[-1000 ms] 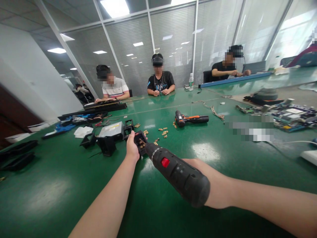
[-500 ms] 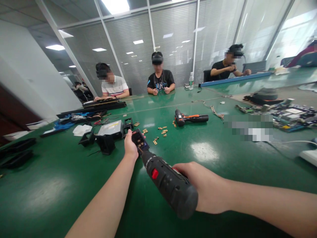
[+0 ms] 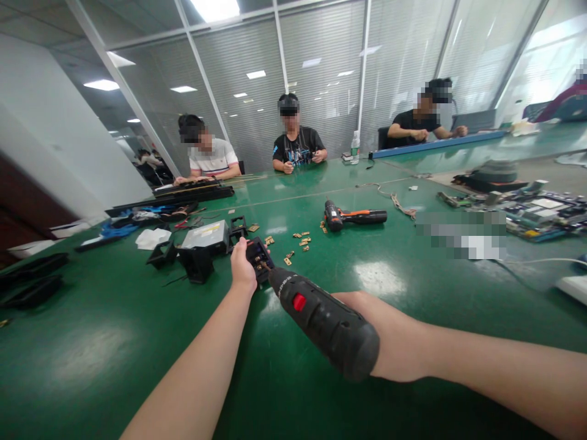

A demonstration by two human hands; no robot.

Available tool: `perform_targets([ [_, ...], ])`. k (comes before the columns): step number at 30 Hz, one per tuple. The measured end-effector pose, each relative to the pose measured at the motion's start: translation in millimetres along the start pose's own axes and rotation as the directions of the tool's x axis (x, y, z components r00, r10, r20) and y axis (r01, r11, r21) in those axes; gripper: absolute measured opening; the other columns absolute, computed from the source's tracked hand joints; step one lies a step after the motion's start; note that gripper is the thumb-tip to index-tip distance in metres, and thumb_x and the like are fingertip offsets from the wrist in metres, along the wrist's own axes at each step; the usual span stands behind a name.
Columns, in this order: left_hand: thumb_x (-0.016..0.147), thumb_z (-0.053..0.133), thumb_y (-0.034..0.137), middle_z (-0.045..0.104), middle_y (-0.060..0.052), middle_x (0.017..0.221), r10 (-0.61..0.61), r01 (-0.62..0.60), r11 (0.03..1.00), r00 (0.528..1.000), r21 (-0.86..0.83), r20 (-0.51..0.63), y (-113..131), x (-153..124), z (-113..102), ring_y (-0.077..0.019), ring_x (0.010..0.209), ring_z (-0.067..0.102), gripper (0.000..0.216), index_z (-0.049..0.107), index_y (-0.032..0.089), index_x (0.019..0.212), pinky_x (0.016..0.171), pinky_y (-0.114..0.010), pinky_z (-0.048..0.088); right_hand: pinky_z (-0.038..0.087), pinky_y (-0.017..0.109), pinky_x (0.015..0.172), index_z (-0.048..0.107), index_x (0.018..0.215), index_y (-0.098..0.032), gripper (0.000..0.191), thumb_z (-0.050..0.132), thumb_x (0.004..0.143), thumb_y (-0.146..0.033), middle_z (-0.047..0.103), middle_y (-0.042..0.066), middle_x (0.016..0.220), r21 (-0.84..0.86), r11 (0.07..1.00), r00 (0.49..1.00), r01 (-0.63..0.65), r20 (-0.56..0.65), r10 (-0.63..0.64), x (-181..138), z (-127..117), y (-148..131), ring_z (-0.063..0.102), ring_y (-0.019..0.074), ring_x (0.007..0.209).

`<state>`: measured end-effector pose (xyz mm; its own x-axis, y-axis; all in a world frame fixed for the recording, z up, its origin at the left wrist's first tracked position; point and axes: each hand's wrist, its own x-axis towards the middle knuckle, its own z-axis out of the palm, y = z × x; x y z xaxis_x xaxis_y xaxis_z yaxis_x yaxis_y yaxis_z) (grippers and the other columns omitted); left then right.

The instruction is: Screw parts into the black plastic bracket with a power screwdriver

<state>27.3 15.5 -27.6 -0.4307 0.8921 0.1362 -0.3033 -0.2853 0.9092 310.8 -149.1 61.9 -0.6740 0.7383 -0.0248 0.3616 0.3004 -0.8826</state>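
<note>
My left hand (image 3: 242, 266) is closed on a small black plastic housing (image 3: 260, 249), its open side turned up and brass-coloured parts showing inside. My right hand (image 3: 383, 333) grips a black cordless screwdriver (image 3: 323, 321) with a red switch on top. The tool's bit points down into the housing; whether it sits on a screw is too small to tell. Just beyond the housing, several small brass pieces (image 3: 303, 242) lie scattered on the green table (image 3: 293, 391).
Behind the brass pieces lies a second power drill (image 3: 353, 216), black and orange. Left of the housing are a metal drive box (image 3: 205, 237) and black frames (image 3: 195, 264). Circuit boards (image 3: 541, 211) and a cable (image 3: 394, 201) lie to the right. Three people sit across the table.
The screwdriver and my right hand have shifted slightly right and up, with the bit now over another spot in the housing. My left hand has barely moved.
</note>
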Motion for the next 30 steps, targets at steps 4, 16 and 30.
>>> perform_targets([
  [4, 0.081, 0.072, 0.070, 0.077, -0.006, 0.077, 0.014, -0.014, 1.000, 0.999, 0.011, 0.031, -1.2, -0.9, -0.1, -0.0250, 0.065, 0.076, 0.053, 0.061, 0.021, 0.098, 0.057, -0.031, 0.055, 0.044, 0.030, 0.063, 0.063, 0.086, -0.018, 0.021, 0.073, 0.071, -0.028, 0.068, 0.002, 0.079, -0.004, 1.000, 1.000, -0.001, -0.011, 0.001, -0.1, 0.4, -1.0, 0.064, 0.0221, 0.075],
  [16, 0.081, 0.073, 0.069, 0.077, -0.006, 0.077, 0.054, -0.054, 0.999, 0.997, -0.009, 0.061, -0.4, -7.8, 5.2, -0.0248, 0.066, 0.076, 0.053, 0.062, 0.020, 0.097, 0.059, -0.031, 0.056, 0.045, 0.031, 0.064, 0.064, 0.089, -0.018, 0.021, 0.072, 0.071, -0.026, 0.070, 0.003, 0.080, -0.014, 1.000, 1.000, -0.002, -0.004, 0.002, -2.3, 0.9, -5.2, 0.065, 0.0235, 0.074],
  [30, 0.080, 0.075, 0.070, 0.078, -0.007, 0.080, 0.047, -0.043, 0.998, 0.996, -0.050, 0.081, 2.9, -14.8, 8.5, -0.0268, 0.069, 0.077, 0.055, 0.062, 0.020, 0.100, 0.063, -0.033, 0.056, 0.052, 0.030, 0.072, 0.075, 0.102, -0.015, 0.027, 0.079, 0.075, -0.018, 0.077, 0.004, 0.088, 0.009, 1.000, 0.999, -0.010, -0.035, 0.011, 2.2, 1.1, 0.7, 0.067, 0.0224, 0.079],
])
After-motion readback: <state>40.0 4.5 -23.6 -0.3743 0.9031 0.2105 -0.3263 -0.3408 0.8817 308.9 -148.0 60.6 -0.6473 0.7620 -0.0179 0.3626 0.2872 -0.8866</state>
